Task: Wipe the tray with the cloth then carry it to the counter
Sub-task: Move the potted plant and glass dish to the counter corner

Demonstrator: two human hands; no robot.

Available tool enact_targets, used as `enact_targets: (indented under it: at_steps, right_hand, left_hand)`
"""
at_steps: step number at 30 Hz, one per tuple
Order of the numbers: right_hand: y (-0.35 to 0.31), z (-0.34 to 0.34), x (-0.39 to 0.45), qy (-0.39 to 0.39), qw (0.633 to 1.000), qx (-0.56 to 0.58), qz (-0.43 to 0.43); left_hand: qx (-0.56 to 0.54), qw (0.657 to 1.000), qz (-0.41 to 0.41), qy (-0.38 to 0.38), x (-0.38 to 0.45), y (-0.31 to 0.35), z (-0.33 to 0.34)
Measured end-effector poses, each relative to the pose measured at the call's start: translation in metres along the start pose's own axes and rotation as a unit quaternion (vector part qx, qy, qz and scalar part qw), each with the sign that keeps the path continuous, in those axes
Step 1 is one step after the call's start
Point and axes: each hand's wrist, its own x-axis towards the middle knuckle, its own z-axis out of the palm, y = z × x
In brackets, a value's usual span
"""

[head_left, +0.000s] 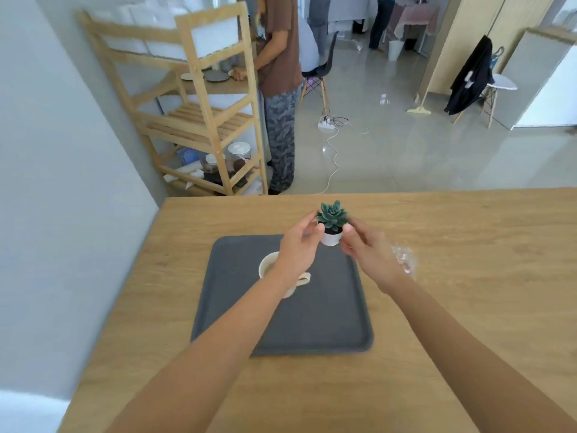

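A dark grey tray lies on the wooden table. A small green succulent in a white pot is at the tray's far edge, gripped from both sides by my left hand and my right hand. Whether the pot touches the tray I cannot tell. A cream mug stands on the tray's left part, half hidden under my left wrist. No cloth shows in view.
A crumpled clear plastic wrapper lies on the table right of the tray. A grey wall borders the table's left side. Beyond it stand a wooden shelf rack, a person, chairs, and a power strip with cable on the floor.
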Motion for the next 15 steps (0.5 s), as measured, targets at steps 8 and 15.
enact_targets:
  at_steps: [8, 15]
  right_hand:
    - [-0.047, 0.164, 0.110, -0.138, 0.990, 0.014, 0.019]
    - [-0.055, 0.290, 0.188, -0.206, 0.976, 0.019, 0.075]
  left_hand:
    - [-0.016, 0.991, -0.049, 0.126, 0.041, -0.027, -0.174]
    - [-0.071, 0.975, -0.115, 0.174, 0.087, -0.068, -0.287]
